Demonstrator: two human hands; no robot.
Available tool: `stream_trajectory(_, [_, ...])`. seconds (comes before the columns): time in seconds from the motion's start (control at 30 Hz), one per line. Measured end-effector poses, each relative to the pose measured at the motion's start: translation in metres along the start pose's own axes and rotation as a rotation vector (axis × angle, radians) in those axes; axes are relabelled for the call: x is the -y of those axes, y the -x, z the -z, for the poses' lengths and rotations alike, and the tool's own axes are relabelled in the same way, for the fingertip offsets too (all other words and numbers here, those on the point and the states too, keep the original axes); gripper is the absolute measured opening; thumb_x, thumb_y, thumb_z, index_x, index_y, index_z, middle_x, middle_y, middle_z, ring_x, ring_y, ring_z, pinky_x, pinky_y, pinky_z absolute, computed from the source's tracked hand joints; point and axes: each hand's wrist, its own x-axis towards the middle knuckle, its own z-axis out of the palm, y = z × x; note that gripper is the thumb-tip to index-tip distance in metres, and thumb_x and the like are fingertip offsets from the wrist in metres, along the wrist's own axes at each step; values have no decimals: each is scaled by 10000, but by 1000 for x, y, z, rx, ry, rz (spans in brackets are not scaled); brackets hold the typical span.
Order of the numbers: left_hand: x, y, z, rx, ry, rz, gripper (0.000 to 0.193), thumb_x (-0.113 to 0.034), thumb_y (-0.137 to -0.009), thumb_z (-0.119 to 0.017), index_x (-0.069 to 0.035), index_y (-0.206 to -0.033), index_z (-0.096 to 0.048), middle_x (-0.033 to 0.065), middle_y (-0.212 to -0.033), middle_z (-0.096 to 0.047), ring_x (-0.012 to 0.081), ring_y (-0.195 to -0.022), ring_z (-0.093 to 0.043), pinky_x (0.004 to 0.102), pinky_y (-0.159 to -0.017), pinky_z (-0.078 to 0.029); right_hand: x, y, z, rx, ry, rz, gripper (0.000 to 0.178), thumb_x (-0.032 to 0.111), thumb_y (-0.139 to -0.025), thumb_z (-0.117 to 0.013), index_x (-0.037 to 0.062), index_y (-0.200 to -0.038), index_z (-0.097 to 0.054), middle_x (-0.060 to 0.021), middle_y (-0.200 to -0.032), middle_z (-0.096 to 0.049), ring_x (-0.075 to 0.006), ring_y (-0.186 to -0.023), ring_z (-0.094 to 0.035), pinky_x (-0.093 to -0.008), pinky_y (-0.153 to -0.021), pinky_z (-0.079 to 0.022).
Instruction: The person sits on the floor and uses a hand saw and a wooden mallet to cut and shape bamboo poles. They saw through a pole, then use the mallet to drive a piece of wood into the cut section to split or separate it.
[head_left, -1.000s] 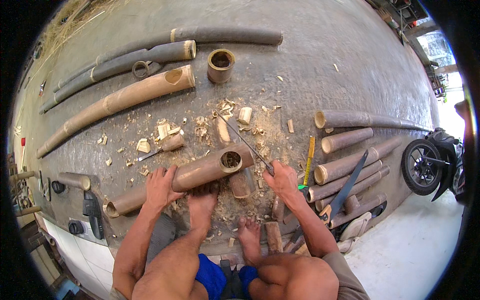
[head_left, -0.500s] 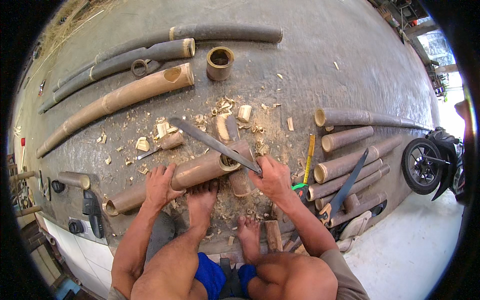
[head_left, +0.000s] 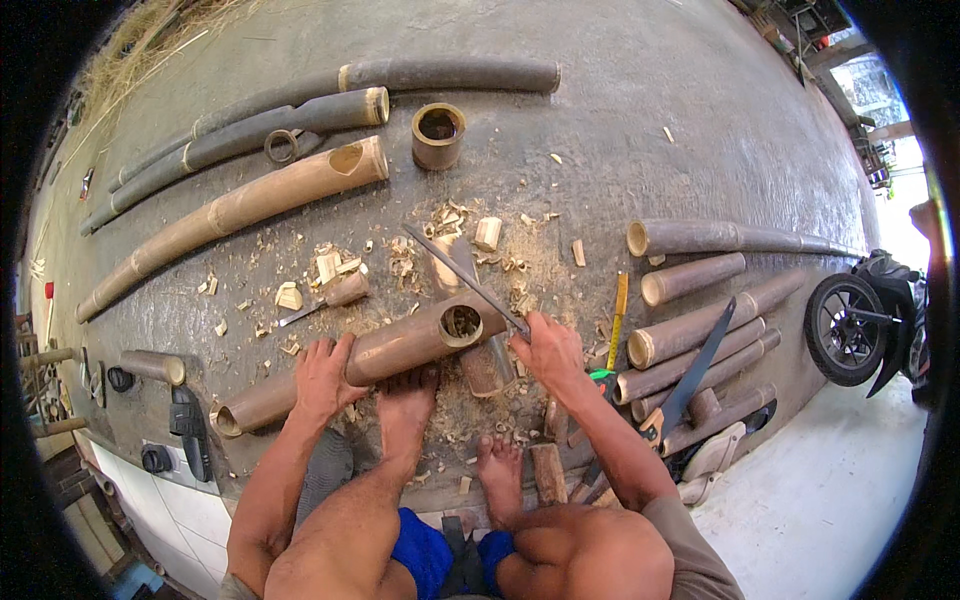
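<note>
Half a second on, the long knife (head_left: 465, 274) has swung rightward and turned edge-on; its blade, which lay flat across the hole, now slants just beside it, over the end of the bamboo tube (head_left: 395, 350). Whether it touches there, I cannot tell. The right hand (head_left: 550, 350) is wrapped around the knife's handle; the left hand (head_left: 322, 378) is clasped over the tube.

Curled shavings, chunky pale chips (head_left: 489, 233) and fine dust litter the slick grey floor (head_left: 560, 125). The tube is smooth and brown with a pale scraped streak, a round hole in its upper side near the right end, and an open, light-rimmed left end. It lies slanted before the person, across a brown wooden piece (head_left: 488, 372) and close against a bare foot (head_left: 405, 415).

To the right, a strip of floor with a yellow tape measure (head_left: 617, 320) separates the right hand from several bamboo lengths (head_left: 690, 330), a saw (head_left: 697, 365) leaning over them. Beyond the chips stands a bamboo cup (head_left: 438, 152), with broad floor behind.
</note>
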Motion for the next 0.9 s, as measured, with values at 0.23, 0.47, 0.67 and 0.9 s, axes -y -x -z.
stream_trajectory(0.23, [-2,0,0,-48,3,-25,941,-366,-518,-957,-160,-1342,-551,120,-1115,-605,344,-1107,-575,497,-933,-455,5,-5,5,16,-41,34,316,300,-832,-772,60,-917,-583,-177,-815,-679,-394,-738,-698,-509,-619,-552])
stream_trajectory(0.47, [-3,0,0,-39,11,-7,934,-378,-523,-953,-159,-1336,-547,117,-1127,-605,345,-1105,-573,501,-947,-449,4,-8,5,-16,-150,220,328,327,-847,-761,56,-900,-583,-180,-852,-697,-396,-746,-703,-502,-624,-559])
stream_trajectory(0.67, [-4,-1,1,-63,7,-4,919,-377,-539,-949,-157,-1333,-543,118,-1130,-600,350,-1117,-563,503,-953,-442,5,-10,6,35,16,-27,339,354,-825,-769,64,-905,-614,-184,-869,-705,-399,-756,-710,-510,-642,-563])
stream_trajectory(0.9, [-3,2,0,-17,0,-5,918,-423,-573,-932,-159,-1358,-536,124,-1131,-598,358,-1128,-557,506,-961,-444,-17,-7,-4,94,4,-125,329,326,-822,-759,41,-882,-607,-202,-775,-687,-425,-719,-690,-555,-651,-545])
